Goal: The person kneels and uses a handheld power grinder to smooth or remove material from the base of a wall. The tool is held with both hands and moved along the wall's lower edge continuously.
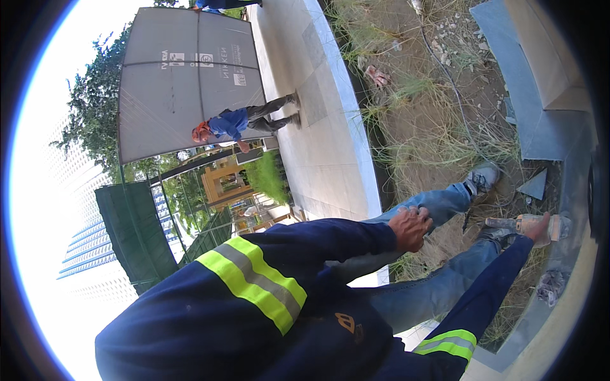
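My left hand [410, 228] rests by the knee of my blue jeans [438, 202], its fingers curled in and nothing showing in them. Lower down beside the stone edging, my right hand [540, 230] is closed around a dusty orange and grey hand tool [525, 223]. A grey cylindrical part sticks out from one end of the tool. The hand and dust hide too much to tell its exact kind. A loose triangular piece of grey stone [534, 185] lies on the soil near it, and my grey shoe [484, 177] stands close by.
A thin cable [452, 82] runs over dry, grassy soil with rubble. Stone slabs [553, 133] border the bed. A crumpled clear plastic bag [551, 287] lies on the edging. Across the paved walkway [324, 140], a person in blue [232, 124] walks past a grey panel [184, 82].
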The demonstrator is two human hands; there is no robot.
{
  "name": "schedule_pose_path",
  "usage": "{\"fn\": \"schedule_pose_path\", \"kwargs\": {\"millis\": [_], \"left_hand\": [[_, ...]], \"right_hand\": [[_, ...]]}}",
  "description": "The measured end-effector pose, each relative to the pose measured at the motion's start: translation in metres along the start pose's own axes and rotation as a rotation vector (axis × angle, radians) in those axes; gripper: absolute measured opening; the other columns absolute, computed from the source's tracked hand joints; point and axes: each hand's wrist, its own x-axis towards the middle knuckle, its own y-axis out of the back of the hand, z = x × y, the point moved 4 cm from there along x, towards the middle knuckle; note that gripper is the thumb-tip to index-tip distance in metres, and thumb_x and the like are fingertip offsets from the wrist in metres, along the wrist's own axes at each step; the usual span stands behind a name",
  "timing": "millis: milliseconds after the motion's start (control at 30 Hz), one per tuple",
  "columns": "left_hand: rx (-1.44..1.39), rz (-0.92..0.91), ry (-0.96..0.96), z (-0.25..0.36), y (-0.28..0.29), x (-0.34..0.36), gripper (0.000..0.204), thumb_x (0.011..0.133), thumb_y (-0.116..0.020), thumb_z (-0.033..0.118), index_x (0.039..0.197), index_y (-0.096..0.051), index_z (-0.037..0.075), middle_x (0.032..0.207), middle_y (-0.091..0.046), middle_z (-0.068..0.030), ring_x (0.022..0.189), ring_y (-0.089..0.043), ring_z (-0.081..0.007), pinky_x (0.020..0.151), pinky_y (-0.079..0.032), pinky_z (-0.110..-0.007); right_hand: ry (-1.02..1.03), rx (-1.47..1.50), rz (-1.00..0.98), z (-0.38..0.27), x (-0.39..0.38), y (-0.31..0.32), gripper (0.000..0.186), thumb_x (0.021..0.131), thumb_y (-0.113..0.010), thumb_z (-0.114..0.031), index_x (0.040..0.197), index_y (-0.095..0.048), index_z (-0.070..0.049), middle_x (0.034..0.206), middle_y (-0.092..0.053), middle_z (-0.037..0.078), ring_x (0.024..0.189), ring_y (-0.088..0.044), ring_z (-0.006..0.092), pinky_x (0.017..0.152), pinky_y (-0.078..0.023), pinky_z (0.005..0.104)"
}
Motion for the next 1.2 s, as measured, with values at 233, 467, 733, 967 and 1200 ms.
{"fn": "schedule_pose_path", "kwargs": {"millis": [233, 467, 733, 967, 1200], "left_hand": [[0.017, -0.083, 0.055, -0.003, 0.005, 0.0, 0.039, 0.083, -0.068, 0.024, 0.113, -0.063, 0.0, 0.118, -0.058, -0.0224, 0.104, -0.066, -0.038, 0.075, -0.052, -0.053], [0.031, 0.221, -0.113, -0.007, -0.012, -0.024, 0.058, 0.087, -0.071, 0.034, 0.132, -0.059, -0.001, 0.137, -0.058, -0.028, 0.116, -0.064, -0.0465, 0.093, -0.054, -0.058], [0.029, -0.057, 0.024, -0.013, -0.01, -0.021, 0.052, 0.086, -0.076, 0.037, 0.121, -0.059, 0.002, 0.123, -0.06, -0.024, 0.108, -0.066, -0.048, 0.085, -0.056, -0.06], [0.027, -0.057, -0.043, 0.013, -0.012, 0.0, 0.049, 0.087, -0.075, 0.035, 0.119, -0.058, 0.002, 0.122, -0.059, -0.024, 0.107, -0.065, -0.0487, 0.083, -0.054, -0.062], [0.048, -0.045, -0.061, 0.017, -0.009, 0.0, 0.049, 0.087, -0.075, 0.036, 0.12, -0.058, 0.003, 0.12, -0.059, -0.0235, 0.107, -0.065, -0.0487, 0.082, -0.055, -0.063]], "right_hand": [[0.181, -0.051, -0.117, -0.002, -0.014, -0.024, 0.082, 0.075, -0.093, -0.042, 0.129, -0.065, 0.014, 0.116, -0.076, 0.022, 0.097, -0.078, 0.0328, 0.085, -0.063, 0.0451], [0.007, 0.417, -0.152, 0.021, -0.045, -0.034, 0.048, 0.088, -0.082, -0.036, 0.113, -0.072, 0.003, 0.113, -0.069, 0.017, 0.104, -0.064, 0.0251, 0.091, -0.053, 0.0438], [0.01, 0.067, 0.136, -0.012, -0.083, 0.019, 0.075, 0.07, -0.091, -0.031, 0.129, -0.061, 0.004, 0.119, -0.075, 0.018, 0.105, -0.074, 0.0324, 0.093, -0.057, 0.0447], [0.214, 0.046, 0.097, -0.031, -0.042, 0.004, 0.075, 0.066, -0.083, -0.035, 0.125, -0.056, 0.002, 0.113, -0.075, 0.027, 0.108, -0.072, 0.0482, 0.094, -0.056, 0.0536], [0.118, 0.081, 0.179, -0.018, -0.052, 0.026, 0.073, 0.066, -0.085, -0.032, 0.124, -0.057, 0.003, 0.112, -0.075, 0.025, 0.106, -0.073, 0.0453, 0.094, -0.055, 0.0525]]}}
